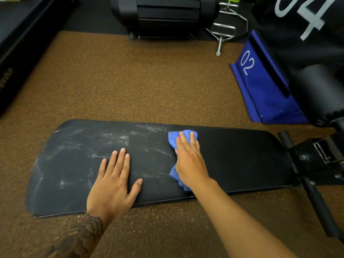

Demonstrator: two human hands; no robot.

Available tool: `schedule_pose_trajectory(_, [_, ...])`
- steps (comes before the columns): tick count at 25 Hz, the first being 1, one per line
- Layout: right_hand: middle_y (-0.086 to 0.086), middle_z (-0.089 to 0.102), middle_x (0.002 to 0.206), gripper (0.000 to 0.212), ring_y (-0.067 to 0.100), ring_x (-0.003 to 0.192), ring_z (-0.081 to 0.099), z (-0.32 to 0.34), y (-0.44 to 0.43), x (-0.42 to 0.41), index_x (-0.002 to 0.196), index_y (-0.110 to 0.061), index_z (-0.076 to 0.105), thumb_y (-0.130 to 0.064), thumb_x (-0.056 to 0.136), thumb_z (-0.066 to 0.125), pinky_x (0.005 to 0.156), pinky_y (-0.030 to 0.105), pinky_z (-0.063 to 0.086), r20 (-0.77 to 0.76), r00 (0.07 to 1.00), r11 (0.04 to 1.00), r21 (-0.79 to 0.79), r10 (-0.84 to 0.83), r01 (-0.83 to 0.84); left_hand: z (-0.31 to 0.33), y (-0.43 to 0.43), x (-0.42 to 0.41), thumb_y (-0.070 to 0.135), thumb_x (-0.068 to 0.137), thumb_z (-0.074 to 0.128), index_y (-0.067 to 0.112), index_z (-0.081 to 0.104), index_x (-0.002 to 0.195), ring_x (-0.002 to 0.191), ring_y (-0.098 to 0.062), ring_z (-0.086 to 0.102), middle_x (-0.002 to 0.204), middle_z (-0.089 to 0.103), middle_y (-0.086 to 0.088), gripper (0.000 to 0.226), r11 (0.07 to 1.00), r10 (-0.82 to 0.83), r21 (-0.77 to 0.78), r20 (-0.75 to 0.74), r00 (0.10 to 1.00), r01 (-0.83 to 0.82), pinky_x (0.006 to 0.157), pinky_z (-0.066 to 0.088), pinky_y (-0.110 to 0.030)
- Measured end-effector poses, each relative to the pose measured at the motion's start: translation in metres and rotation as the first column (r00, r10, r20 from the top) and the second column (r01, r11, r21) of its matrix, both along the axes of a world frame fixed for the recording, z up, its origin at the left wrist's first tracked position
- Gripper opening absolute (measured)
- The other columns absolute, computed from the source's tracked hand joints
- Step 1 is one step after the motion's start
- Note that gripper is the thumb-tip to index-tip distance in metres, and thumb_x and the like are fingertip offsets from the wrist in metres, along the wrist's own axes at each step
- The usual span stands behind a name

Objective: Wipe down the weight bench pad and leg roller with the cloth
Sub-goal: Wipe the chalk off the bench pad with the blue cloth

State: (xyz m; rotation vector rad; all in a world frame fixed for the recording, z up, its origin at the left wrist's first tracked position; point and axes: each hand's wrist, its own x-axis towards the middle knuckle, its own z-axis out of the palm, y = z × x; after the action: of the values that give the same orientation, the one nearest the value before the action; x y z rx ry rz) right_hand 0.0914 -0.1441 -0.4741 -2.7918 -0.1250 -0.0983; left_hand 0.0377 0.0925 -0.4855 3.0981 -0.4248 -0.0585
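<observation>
**Blue cloth at mid-pad; chalky half unwiped**

Cloth (183,134) lies bunched on the pad (242,161) about halfway along, nearer the far edge, under the right hand (189,159). Its fingers are straight, close together and pressing flat. The thumb is hidden, so I cannot tell whether it pinches the fabric. Left hand (113,179) lies flat on the pad to the left, fingers straight and nearly touching, thumb splayed, holding nothing.

Risks: if pressure alone holds the cloth, a fast stroke could leave it behind or roll it into a ridge that skips patches. The left palm sits on the white-smeared half, so it may lift residue and reprint it on the dark half to the right. Roller (314,84) at far right is not yet reached and is easy to forget.

Surface: black textured vinyl, white streaks across the left half, right half dark.

Room: brown speckled floor (130,81), blue wedge (260,86) marked 02 beyond the pad, metal handles (223,30) and a black machine (163,13) farther back.
</observation>
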Motion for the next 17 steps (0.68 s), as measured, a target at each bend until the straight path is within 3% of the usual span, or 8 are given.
schedule_pose_trajectory(5, [0.017,0.043,0.142,0.066,0.044,0.134,0.030,-0.002,-0.022,-0.061,0.131,0.003,0.046,0.015,0.069,0.064,0.106,0.054,0.023,-0.004,0.996,0.996,-0.022,0.086,-0.086,0.002,0.000,0.000,0.062,0.098,0.018,0.002,0.025,0.153,0.152,-0.027,0.007,0.163,0.014,-0.012,0.081,1.000,-0.008,-0.002,-0.016,1.000,0.008,0.120,0.010,-0.048])
schedule_pose_trajectory(7, [0.019,0.038,0.145,0.068,0.041,0.138,0.022,0.003,-0.025,-0.040,0.134,0.005,0.042,0.016,0.069,0.060,0.110,0.054,0.025,-0.012,1.000,1.000,-0.008,0.015,-0.015,0.003,0.000,0.000,0.061,0.098,0.018,0.002,0.026,0.152,0.152,-0.028,0.008,0.163,0.016,-0.013,0.081,1.000,-0.005,-0.004,-0.016,1.000,0.005,0.120,0.011,-0.048])
schedule_pose_trajectory(9, [0.015,0.021,0.154,0.066,0.034,0.143,0.004,0.006,-0.023,-0.006,0.142,0.001,0.028,0.011,0.080,0.047,0.117,0.046,0.011,-0.012,0.997,0.997,-0.022,-0.077,0.077,0.004,0.000,-0.001,0.061,0.098,0.019,0.002,0.025,0.153,0.152,-0.027,0.008,0.163,0.016,-0.013,0.081,1.000,-0.003,-0.007,-0.011,1.000,0.002,0.120,0.010,-0.048])
schedule_pose_trajectory(12, [0.015,0.024,0.153,0.046,0.036,0.143,0.007,0.006,-0.010,0.045,0.137,0.000,0.035,0.001,0.091,0.040,0.117,0.043,0.007,-0.014,0.984,0.984,-0.028,-0.176,0.176,0.003,-0.001,-0.002,0.060,0.097,0.020,0.002,0.024,0.153,0.152,-0.027,0.008,0.163,0.017,-0.013,0.081,1.000,0.000,-0.011,0.003,1.000,0.000,0.120,0.009,-0.047])
schedule_pose_trajectory(14, [0.015,0.030,0.150,0.035,0.037,0.141,0.011,0.006,0.002,0.060,0.127,0.000,0.043,-0.002,0.093,0.040,0.115,0.046,0.012,-0.023,0.991,0.991,-0.040,-0.132,0.131,0.003,-0.002,-0.001,0.060,0.096,0.021,0.002,0.026,0.153,0.151,-0.028,0.010,0.162,0.018,-0.014,0.081,1.000,0.005,-0.014,0.006,1.000,-0.005,0.120,0.011,-0.048])
schedule_pose_trajectory(17, [0.011,0.027,0.152,0.039,0.036,0.142,0.008,0.004,0.015,0.038,0.131,-0.002,0.041,-0.001,0.092,0.042,0.115,0.046,0.013,-0.052,0.998,0.999,-0.003,0.045,-0.045,0.002,-0.003,-0.001,0.060,0.096,0.021,0.002,0.025,0.153,0.151,-0.028,0.010,0.163,0.018,-0.013,0.082,1.000,0.012,-0.021,-0.002,1.000,-0.012,0.121,0.011,-0.049])
